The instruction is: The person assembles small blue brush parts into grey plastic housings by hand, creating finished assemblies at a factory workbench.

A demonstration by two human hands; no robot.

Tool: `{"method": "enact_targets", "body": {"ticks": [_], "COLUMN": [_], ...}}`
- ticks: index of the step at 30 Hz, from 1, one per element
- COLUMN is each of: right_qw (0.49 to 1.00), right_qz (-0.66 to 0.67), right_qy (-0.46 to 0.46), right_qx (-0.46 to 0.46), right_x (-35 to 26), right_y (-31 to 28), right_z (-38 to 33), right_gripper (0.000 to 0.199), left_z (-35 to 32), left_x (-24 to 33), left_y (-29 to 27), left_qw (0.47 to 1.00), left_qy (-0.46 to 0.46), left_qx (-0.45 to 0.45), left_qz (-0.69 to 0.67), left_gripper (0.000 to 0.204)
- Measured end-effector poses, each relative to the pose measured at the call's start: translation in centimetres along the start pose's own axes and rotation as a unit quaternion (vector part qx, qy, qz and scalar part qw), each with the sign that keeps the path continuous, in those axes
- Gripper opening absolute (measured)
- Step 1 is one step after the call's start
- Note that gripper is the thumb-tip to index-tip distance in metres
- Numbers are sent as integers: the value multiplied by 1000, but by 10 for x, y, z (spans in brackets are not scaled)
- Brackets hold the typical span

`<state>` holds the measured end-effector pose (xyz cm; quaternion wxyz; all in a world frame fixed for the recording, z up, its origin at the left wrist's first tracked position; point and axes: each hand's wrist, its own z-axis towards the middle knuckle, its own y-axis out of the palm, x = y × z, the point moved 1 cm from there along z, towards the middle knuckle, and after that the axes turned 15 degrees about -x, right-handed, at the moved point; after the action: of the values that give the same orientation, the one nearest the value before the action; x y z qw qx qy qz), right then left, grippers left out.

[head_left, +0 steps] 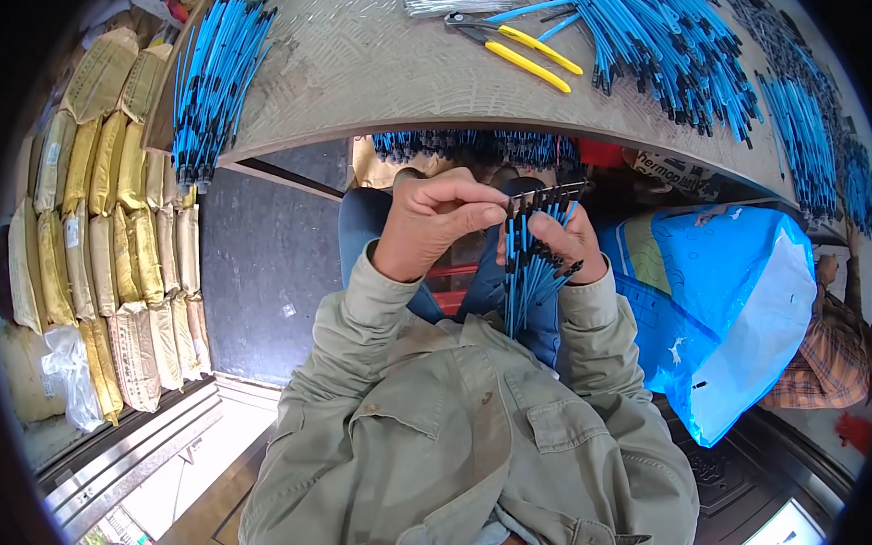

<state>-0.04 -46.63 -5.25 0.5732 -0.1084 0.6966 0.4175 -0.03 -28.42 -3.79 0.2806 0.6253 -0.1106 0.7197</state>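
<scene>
The person sits low, with both hands held up in front of the chest. The right hand (567,241) holds a bunch of blue sticks (530,276) with black tips; its fingers are wrapped around the bunch. The left hand (436,224) pinches the black tips at the top of the bunch, fingers close together, just beside the right hand.

A lot looks done already, I think. A big heap of the same blue sticks (674,60) lies on the desk (366,68), and another pile (207,82) lies at the desk's left end. More blue sticks (806,132) run along the right side. How many are left to do, I cannot tell.

The desk is grey and bumpy. Yellow-handled pliers (520,53) lie on it near the heap. Under the desk edge more black tips (469,144) hang in a row.

To the left, yellow and tan sacks (121,223) are stacked high. To the right is a big blue plastic bag (733,302). Beside it, another person's checked sleeve (832,354) shows. The floor (264,257) is dark.
</scene>
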Motion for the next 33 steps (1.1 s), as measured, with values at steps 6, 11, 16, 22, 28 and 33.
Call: {"method": "enact_targets", "body": {"ticks": [6, 11, 16, 22, 28, 33], "right_qw": [1000, 997, 996, 996, 993, 997], "right_qz": [-1, -33, -45, -26, -100, -52], "right_qy": [24, 68, 58, 18, 6, 58], "right_qx": [-15, -26, -48, -84, -58, -5], "right_x": [4, 6, 12, -3, 0, 7], "right_y": [3, -1, 1, 11, 13, 15], "right_z": [6, 6, 7, 8, 15, 16], "right_gripper": [32, 26, 24, 19, 14, 13], "left_z": [-2, -3, 6, 4, 0, -4], "left_x": [19, 23, 24, 36, 46, 48], "left_y": [-9, -12, -19, -8, 8, 13], "left_qw": [996, 992, 987, 980, 925, 894], "left_qy": [-48, -52, -3, -31, -13, -30], "left_qx": [-13, -25, -74, -38, 55, 110], "left_qz": [74, 113, 142, 192, 377, 434], "left_gripper": [11, 10, 7, 5, 5, 6]}}
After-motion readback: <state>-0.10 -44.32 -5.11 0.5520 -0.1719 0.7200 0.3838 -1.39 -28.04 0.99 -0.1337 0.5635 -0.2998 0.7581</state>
